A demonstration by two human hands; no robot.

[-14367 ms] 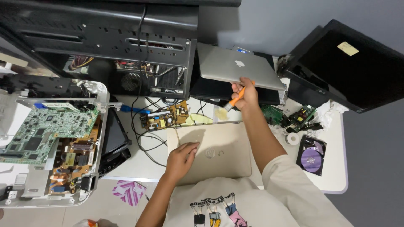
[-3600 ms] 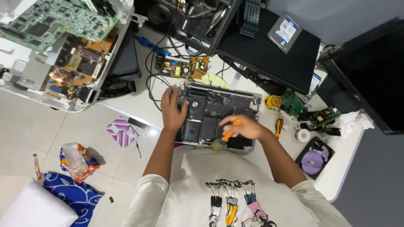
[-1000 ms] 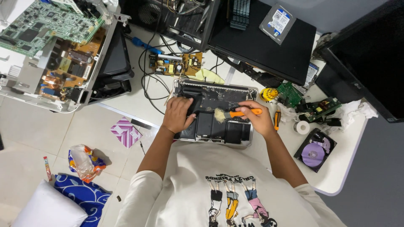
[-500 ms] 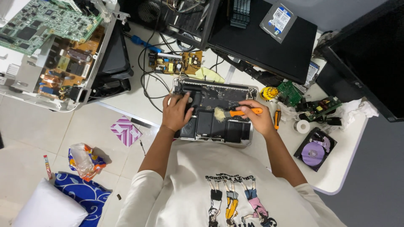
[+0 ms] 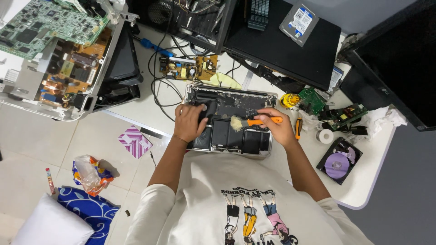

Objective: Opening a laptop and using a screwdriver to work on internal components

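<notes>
Your right hand (image 5: 278, 129) has its fingers clamped around the orange handle of a small brush (image 5: 247, 122), whose pale bristles touch the inside of the opened laptop (image 5: 229, 120). Your left hand (image 5: 188, 122) lies on the laptop's left part, fingers spread loosely and gripping nothing. The laptop lies bottom up with its cover off on the white tabletop (image 5: 363, 181), right in front of you. Just right of your brush hand lies an orange-handled screwdriver (image 5: 298, 128), then a tape roll (image 5: 325, 135) and an opened hard drive (image 5: 339, 160). Beyond the laptop sits a small circuit board (image 5: 188, 67) among black cables.
</notes>
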